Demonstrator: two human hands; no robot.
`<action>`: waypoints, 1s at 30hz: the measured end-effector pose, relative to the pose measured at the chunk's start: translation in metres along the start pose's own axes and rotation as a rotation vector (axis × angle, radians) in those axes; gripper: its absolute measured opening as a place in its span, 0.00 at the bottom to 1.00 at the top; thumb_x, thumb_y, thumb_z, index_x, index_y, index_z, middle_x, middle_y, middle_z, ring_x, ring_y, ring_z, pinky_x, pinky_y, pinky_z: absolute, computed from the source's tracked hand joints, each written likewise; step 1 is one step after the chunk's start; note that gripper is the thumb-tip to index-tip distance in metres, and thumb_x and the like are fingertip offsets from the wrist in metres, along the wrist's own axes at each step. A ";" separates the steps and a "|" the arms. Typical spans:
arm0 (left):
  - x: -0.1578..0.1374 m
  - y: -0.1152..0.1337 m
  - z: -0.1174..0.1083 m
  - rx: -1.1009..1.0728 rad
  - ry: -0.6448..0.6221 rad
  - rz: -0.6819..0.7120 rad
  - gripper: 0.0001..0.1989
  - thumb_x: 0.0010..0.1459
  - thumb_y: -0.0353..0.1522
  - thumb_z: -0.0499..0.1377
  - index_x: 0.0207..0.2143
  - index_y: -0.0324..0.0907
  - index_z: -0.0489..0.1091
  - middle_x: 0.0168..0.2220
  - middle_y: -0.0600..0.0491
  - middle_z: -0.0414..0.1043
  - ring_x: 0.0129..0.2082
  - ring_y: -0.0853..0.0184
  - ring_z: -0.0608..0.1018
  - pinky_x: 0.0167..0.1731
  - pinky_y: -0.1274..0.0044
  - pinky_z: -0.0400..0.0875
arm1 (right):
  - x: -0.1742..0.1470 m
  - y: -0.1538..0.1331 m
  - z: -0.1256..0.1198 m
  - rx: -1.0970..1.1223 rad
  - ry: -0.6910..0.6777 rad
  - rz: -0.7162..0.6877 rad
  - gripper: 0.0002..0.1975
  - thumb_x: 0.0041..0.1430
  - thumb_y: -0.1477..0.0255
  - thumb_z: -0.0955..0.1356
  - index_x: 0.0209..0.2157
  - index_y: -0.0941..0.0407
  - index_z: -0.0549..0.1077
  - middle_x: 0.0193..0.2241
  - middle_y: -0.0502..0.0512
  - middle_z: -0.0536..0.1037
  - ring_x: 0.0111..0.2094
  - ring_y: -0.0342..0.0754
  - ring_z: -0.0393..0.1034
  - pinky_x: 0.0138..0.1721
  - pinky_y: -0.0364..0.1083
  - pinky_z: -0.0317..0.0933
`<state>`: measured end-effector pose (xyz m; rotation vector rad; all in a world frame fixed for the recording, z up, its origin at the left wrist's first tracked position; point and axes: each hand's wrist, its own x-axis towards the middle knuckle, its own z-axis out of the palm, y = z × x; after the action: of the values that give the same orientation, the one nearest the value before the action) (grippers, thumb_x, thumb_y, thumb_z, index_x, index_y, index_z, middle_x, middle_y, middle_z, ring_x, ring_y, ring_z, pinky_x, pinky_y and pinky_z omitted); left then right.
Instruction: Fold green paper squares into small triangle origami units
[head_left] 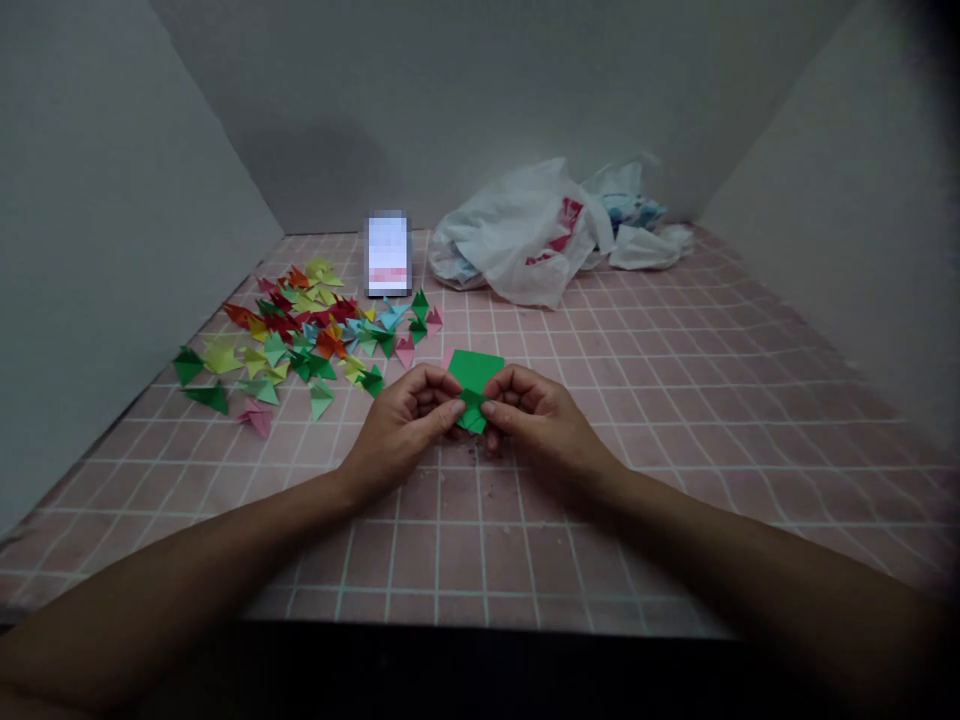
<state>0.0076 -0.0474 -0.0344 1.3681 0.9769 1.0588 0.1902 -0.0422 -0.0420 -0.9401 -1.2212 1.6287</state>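
Between my two hands is a small folded green paper [472, 412], held up over the table at its middle. My left hand [414, 412] pinches its left side with thumb and forefinger, and the other fingers curl underneath. From the right, my right hand [541, 415] pinches the opposite side in the same way. Just beyond lies a flat green paper sheet [478, 367], with a pink paper edge [448, 356] showing at its left. The hands hide part of these sheets, and the folds of the held piece are hard to make out.
Many-coloured folded paper pieces [304, 330] are spread on the left of the pink checked tablecloth [637, 380]. A lit phone [388, 254] stands upright behind them. Crumpled white plastic bags [517, 230] lie at the back right. Pale walls enclose the table's back and sides.
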 end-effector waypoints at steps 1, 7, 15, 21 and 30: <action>0.000 0.000 0.000 0.000 -0.002 -0.010 0.08 0.56 0.31 0.64 0.37 0.41 0.67 0.26 0.57 0.73 0.25 0.71 0.79 0.28 0.78 0.75 | 0.000 0.000 0.000 -0.002 0.002 -0.003 0.09 0.54 0.70 0.72 0.32 0.55 0.68 0.20 0.43 0.72 0.20 0.40 0.68 0.23 0.41 0.61; -0.001 0.001 0.000 -0.057 -0.013 -0.041 0.11 0.55 0.31 0.64 0.39 0.41 0.67 0.28 0.56 0.75 0.27 0.70 0.80 0.31 0.78 0.77 | 0.001 0.000 -0.001 -0.013 -0.003 -0.046 0.09 0.54 0.70 0.72 0.34 0.55 0.69 0.21 0.44 0.73 0.20 0.40 0.69 0.24 0.41 0.62; -0.001 -0.001 0.000 -0.103 -0.044 -0.026 0.12 0.57 0.30 0.63 0.42 0.41 0.66 0.29 0.56 0.74 0.27 0.71 0.79 0.31 0.78 0.77 | -0.001 -0.002 0.000 -0.046 -0.039 -0.096 0.08 0.56 0.71 0.71 0.36 0.54 0.68 0.22 0.44 0.73 0.21 0.41 0.70 0.25 0.42 0.63; -0.002 0.001 0.001 -0.088 -0.006 -0.021 0.10 0.56 0.29 0.63 0.41 0.41 0.67 0.31 0.54 0.75 0.27 0.71 0.79 0.31 0.77 0.77 | -0.001 -0.002 -0.001 -0.039 -0.028 -0.095 0.09 0.57 0.70 0.71 0.38 0.54 0.69 0.23 0.44 0.74 0.22 0.41 0.70 0.26 0.43 0.65; -0.001 0.001 0.000 -0.060 -0.002 -0.025 0.08 0.55 0.30 0.64 0.37 0.40 0.68 0.29 0.56 0.74 0.27 0.72 0.79 0.31 0.79 0.76 | 0.000 -0.001 -0.001 -0.045 -0.019 -0.091 0.08 0.56 0.71 0.71 0.37 0.55 0.69 0.22 0.44 0.73 0.21 0.40 0.69 0.24 0.42 0.63</action>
<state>0.0074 -0.0481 -0.0333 1.3045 0.9512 1.0600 0.1912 -0.0419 -0.0414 -0.8859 -1.3001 1.5467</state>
